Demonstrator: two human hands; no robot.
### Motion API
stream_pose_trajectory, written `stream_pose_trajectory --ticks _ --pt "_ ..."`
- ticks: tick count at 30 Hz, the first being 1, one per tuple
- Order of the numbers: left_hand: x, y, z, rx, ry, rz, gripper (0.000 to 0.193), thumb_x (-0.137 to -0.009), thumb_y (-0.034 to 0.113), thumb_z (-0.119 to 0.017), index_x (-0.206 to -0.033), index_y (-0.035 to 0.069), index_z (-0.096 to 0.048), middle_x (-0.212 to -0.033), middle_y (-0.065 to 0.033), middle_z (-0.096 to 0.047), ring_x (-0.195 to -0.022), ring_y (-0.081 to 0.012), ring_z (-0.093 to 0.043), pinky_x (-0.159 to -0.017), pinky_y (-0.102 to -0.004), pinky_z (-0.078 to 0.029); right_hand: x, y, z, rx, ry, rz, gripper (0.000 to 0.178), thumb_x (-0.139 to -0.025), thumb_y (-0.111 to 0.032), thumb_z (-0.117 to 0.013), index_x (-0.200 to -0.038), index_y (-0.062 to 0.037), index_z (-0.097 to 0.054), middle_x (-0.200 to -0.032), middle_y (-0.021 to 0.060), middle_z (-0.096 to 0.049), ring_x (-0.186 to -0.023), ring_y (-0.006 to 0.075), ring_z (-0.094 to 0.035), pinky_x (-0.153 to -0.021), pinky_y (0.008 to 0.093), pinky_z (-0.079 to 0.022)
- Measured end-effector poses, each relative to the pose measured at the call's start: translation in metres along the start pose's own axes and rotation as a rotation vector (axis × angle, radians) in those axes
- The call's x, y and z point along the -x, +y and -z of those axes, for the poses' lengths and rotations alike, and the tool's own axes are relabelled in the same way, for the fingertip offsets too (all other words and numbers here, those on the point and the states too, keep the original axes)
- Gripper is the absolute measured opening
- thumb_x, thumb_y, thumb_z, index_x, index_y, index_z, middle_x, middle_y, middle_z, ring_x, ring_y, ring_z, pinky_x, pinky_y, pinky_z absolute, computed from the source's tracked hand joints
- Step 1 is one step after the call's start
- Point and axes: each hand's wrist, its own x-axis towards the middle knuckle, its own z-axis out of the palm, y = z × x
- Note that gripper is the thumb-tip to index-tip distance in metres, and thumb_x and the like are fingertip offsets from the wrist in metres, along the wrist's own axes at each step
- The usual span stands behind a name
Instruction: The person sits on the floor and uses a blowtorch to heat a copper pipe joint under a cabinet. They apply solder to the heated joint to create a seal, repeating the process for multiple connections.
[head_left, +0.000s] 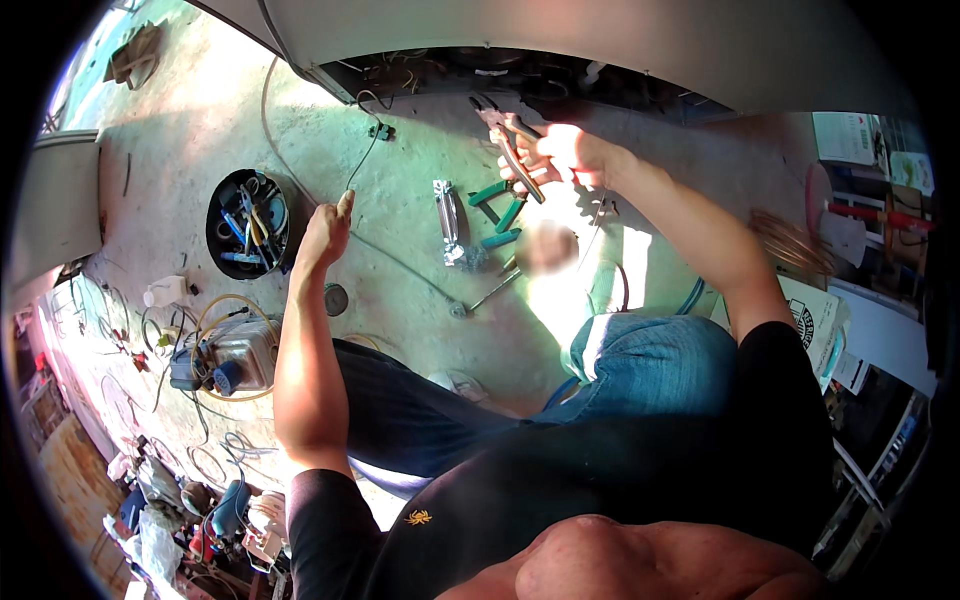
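Note:
My left hand (326,232) is closed in a pinch on a thin dark wire (366,158). From my fingertips the wire runs up past a small green clip-like piece (381,132) toward the big light-coloured cabinet (590,40). My right hand (568,155) grips pliers (518,165) with dark handles, their jaws pointing up and left near the cabinet's open underside. Below the pliers, on the concrete floor, lie green-handled tools (497,208). Beside them is a shiny silver cylinder (449,222).
Left of my left arm stands a round black tub (217,225) of hand tools. Nearer sits a pump-like machine (240,357) with a yellow hose. A grey cable (400,263) crosses the floor. Coiled copper tubing (790,243) and boxes (800,310) lie at right; clutter fills the lower left.

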Motion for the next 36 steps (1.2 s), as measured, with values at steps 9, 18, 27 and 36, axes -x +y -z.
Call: stream_pose_trajectory --ticks 9,18,27,36 --pt "0.005 0.015 0.0 -0.036 0.011 0.04 0.073 -0.102 0.056 -0.038 -0.07 -0.009 -0.049 -0.066 -0.029 -0.048 -0.066 -0.0451 -0.049 -0.07 -0.0513 -0.043 -0.127 -0.03 0.025 0.021 0.055 -0.038 0.011 -0.089 -0.008 -0.053 -0.094 0.0008 -0.056 -0.122 0.0228 -0.058 -0.123 0.0336 -0.057 -0.095 0.0526 -0.054" --pt "0.008 0.016 0.002 -0.028 0.022 0.033 0.071 -0.102 0.055 -0.038 -0.069 -0.007 -0.052 -0.063 -0.0258 -0.049 -0.065 -0.0438 -0.05 -0.069 -0.05 -0.044 -0.152 -0.023 0.023 -0.228 0.074 -0.015 0.014 -0.091 -0.012 -0.057 -0.097 0.0002 -0.057 -0.122 0.0259 -0.061 -0.112 0.037 -0.063 -0.096 0.0499 -0.054" --pt "0.006 0.014 0.002 -0.059 -0.004 0.045 0.073 -0.102 0.057 -0.038 -0.067 -0.005 -0.054 -0.062 -0.0236 -0.051 -0.064 -0.042 -0.053 -0.069 -0.0494 -0.044 -0.184 0.025 0.006 -0.422 0.145 0.097 0.01 -0.091 -0.014 -0.059 -0.095 -0.0043 -0.059 -0.09 0.0159 -0.068 -0.083 0.0315 -0.069 -0.074 0.0462 -0.059" --pt "0.006 0.013 0.002 -0.042 0.002 0.039 0.071 -0.102 0.055 -0.038 -0.068 -0.006 -0.053 -0.062 -0.0231 -0.051 -0.063 -0.0397 -0.051 -0.068 -0.0492 -0.044 -0.187 0.022 -0.019 -0.551 0.341 0.049 0.015 -0.092 -0.019 -0.057 -0.097 -0.0045 -0.055 -0.08 0.0137 -0.062 -0.064 0.022 -0.058 -0.056 0.04 -0.054"
